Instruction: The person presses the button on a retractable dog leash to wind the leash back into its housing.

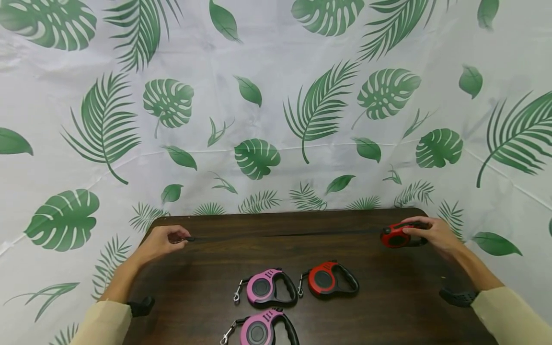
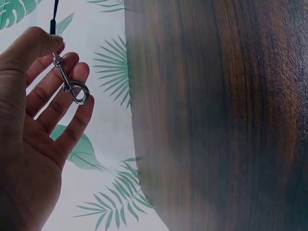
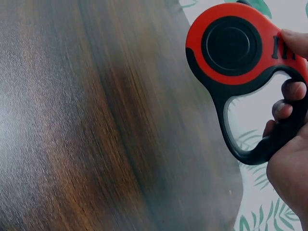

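My right hand [image 1: 433, 234] grips the black handle of a red retractable dog leash [image 3: 195, 65], with fingers curled through the handle loop and the thumb on the red casing. A thin black cord [image 1: 284, 235] runs nearly level from that leash across to my left hand [image 1: 163, 242]. There, thumb and finger pinch the cord's end just above a metal snap hook [image 2: 71, 85]. The hook lies against the other fingers in the left wrist view. Both hands are raised over the far part of the table, wide apart.
On the dark wooden table [image 1: 194, 287] lie another red leash [image 1: 315, 283] and two pink leashes, one pink leash [image 1: 254, 282] behind the other pink leash [image 1: 247, 333], which the frame's bottom edge cuts off. A white leaf-print cloth [image 1: 267, 115] hangs behind the table.
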The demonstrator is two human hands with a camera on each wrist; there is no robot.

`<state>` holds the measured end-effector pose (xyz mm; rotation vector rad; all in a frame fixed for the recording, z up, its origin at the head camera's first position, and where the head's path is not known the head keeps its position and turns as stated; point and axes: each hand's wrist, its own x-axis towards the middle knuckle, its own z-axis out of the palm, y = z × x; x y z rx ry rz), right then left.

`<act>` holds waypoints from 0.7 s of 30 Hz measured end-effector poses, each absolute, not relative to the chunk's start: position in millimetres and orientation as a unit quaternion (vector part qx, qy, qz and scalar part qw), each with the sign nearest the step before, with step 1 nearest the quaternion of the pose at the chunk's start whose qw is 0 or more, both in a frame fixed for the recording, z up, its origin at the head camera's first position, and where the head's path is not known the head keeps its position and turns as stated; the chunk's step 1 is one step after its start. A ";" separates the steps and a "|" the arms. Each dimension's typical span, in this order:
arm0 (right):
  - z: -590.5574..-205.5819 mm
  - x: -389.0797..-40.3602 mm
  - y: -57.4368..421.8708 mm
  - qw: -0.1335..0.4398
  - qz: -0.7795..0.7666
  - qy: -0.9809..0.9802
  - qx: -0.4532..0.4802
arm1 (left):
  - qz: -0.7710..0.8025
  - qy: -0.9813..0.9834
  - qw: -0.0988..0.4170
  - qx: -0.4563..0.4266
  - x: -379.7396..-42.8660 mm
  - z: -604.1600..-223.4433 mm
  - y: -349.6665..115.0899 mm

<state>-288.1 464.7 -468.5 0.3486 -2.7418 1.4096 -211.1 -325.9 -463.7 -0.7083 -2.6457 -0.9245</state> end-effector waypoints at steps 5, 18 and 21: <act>-466.1 -286.7 457.4 0.014 0.450 -0.885 0.116 | -0.323 -0.903 0.136 -0.249 -211.5 -462.1 -320.5; -462.7 -283.2 442.3 0.014 0.471 -0.873 0.127 | -0.335 -0.902 0.123 -0.242 -212.6 -458.3 -312.3; -461.6 -281.0 437.9 0.015 0.472 -0.871 0.135 | -0.332 -0.905 0.119 -0.240 -213.1 -458.2 -311.8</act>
